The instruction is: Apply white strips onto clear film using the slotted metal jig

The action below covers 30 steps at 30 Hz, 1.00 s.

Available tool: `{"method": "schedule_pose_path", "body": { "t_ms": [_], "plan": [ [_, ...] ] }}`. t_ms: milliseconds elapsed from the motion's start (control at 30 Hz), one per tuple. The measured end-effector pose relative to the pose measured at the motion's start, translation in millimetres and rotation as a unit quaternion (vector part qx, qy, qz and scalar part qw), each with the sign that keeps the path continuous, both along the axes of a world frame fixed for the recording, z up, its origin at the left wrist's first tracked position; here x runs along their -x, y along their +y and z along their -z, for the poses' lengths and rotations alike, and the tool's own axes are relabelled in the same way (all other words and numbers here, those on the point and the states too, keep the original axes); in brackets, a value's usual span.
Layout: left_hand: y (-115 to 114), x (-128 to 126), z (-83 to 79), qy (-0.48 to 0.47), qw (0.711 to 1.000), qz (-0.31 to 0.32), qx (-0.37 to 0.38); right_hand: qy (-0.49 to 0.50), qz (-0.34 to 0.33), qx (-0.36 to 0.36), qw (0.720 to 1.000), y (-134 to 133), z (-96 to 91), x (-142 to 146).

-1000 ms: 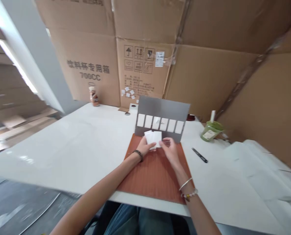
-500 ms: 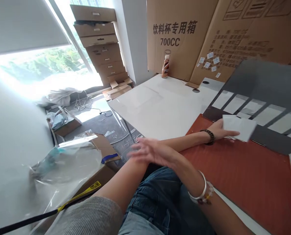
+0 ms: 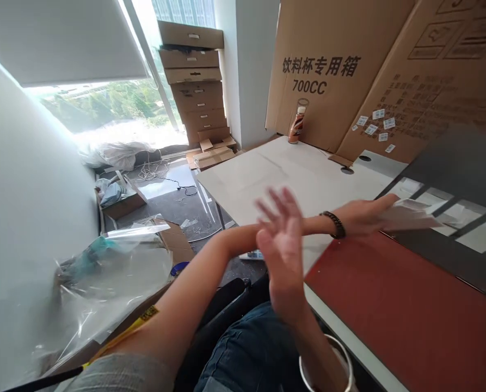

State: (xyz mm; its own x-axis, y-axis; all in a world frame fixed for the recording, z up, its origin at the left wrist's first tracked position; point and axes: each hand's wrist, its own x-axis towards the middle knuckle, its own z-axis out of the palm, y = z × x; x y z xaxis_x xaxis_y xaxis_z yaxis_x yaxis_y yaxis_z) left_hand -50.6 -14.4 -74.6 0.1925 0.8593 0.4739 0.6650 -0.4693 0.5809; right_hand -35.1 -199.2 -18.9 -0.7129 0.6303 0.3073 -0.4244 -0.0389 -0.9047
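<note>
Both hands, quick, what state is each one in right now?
Left hand: closed on thin, flat white cards, blurred, count unclear.
Right hand: open, holding nothing.

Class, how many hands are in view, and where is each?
2. The left hand holds white cards in front of the grey panel; the right hand, open with fingers spread, overlaps the left forearm in the picture. No other hands show.

Bright daylight from window (image 3: pixel 104 106), overexposed low down; glare on floor (image 3: pixel 164 189) and clear plastic (image 3: pixel 122 288). Right hand (image 3: pixel 285 256) motion-blurred. Wide-angle stretching toward edges.
</note>
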Motion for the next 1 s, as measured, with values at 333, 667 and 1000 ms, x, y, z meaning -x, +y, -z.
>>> {"method": "schedule_pose_path", "body": {
  "t_ms": [333,667,1000],
  "plan": [
    [-211,161,15.0,0.207,0.959,-0.193,0.004,-0.005,-0.215,0.093,0.972,-118,31.3,65],
    [-240,133,42.9,0.161,0.960,-0.224,0.047,-0.149,-0.262,0.124,0.945,-166,73.0,73],
    [-224,103,42.8,0.255,0.941,-0.218,-0.035,-0.186,-0.326,0.033,0.926,-167,77.9,45]
  ]
}}
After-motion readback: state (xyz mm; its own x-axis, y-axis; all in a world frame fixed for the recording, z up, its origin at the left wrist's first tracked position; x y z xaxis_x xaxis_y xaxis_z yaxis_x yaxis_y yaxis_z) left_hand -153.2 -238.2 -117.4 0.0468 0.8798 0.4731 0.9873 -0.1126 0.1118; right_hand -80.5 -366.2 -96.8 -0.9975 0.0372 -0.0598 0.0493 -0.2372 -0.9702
